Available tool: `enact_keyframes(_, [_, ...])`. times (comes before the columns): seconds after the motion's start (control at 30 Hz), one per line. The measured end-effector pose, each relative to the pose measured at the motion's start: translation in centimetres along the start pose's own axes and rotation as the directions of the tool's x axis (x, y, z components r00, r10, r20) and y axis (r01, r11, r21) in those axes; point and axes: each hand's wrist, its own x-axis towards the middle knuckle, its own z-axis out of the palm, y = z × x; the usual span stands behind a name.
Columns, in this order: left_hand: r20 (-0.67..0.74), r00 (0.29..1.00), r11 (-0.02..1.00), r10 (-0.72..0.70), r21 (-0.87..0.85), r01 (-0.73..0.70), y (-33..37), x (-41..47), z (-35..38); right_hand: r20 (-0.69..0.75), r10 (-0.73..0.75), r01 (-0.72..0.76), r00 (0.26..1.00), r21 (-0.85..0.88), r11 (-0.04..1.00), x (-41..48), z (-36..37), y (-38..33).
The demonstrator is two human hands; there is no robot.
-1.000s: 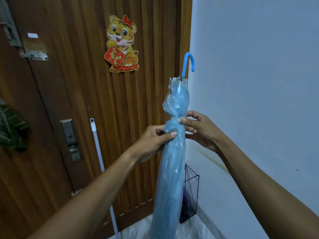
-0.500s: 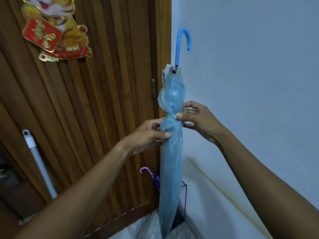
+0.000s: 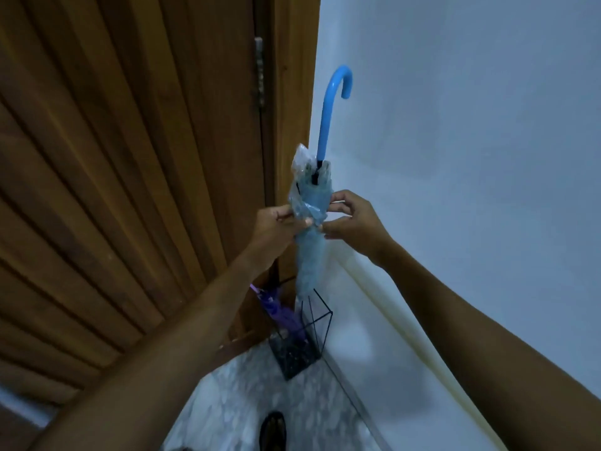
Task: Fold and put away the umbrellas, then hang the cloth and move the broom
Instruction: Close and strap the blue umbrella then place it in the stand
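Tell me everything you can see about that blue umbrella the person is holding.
The blue umbrella is closed, its thin, translucent, plastic-looking canopy gathered into a crinkled roll. It stands nearly upright, glossy blue hooked handle on top. The left hand and right hand pinch the canopy from either side just below its upper end. Its lower end hangs at the rim of a black wire stand in the corner by the door; whether they touch I cannot tell.

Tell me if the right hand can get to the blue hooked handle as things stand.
Probably yes. The handle stands bare above the right hand, nothing between them, though its fingers pinch the folded canopy and would have to let go.
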Motion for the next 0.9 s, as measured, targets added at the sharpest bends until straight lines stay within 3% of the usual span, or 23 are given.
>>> enact_keyframes(0.13, [-0.024,0.982,0.981,-0.189,0.039,0.189,-8.8,5.8,-1.3,-0.019,0.063,-0.066,0.998,-0.198,0.978,6.5,2.1,8.5])
enact_keyframes(0.23, [0.035,0.951,0.952,-0.306,0.031,0.305,-16.3,9.0,-1.9,0.022,0.176,-0.163,0.984,-0.284,0.945,10.3,3.9,15.1])
enact_keyframes(0.43, [0.089,0.901,0.904,-0.424,0.099,0.416,-28.6,13.3,-1.7,0.02,0.374,-0.355,0.927,-0.267,0.896,12.7,6.6,27.6])
enact_keyframes(0.63, [0.077,0.788,0.782,-0.611,0.212,0.586,-41.8,14.6,-1.4,0.075,0.5,-0.465,0.863,-0.268,0.844,12.3,8.6,37.4])
enact_keyframes(0.73, [0.006,0.81,0.781,-0.586,0.268,0.564,-42.8,14.7,-0.8,0.088,0.563,-0.528,0.821,-0.254,0.81,12.4,10.4,41.5])
enact_keyframes(0.9, [-0.065,0.772,0.749,-0.632,0.206,0.63,-45.9,14.8,-1.0,0.032,0.597,-0.575,0.801,-0.236,0.784,12.5,12.5,44.6])
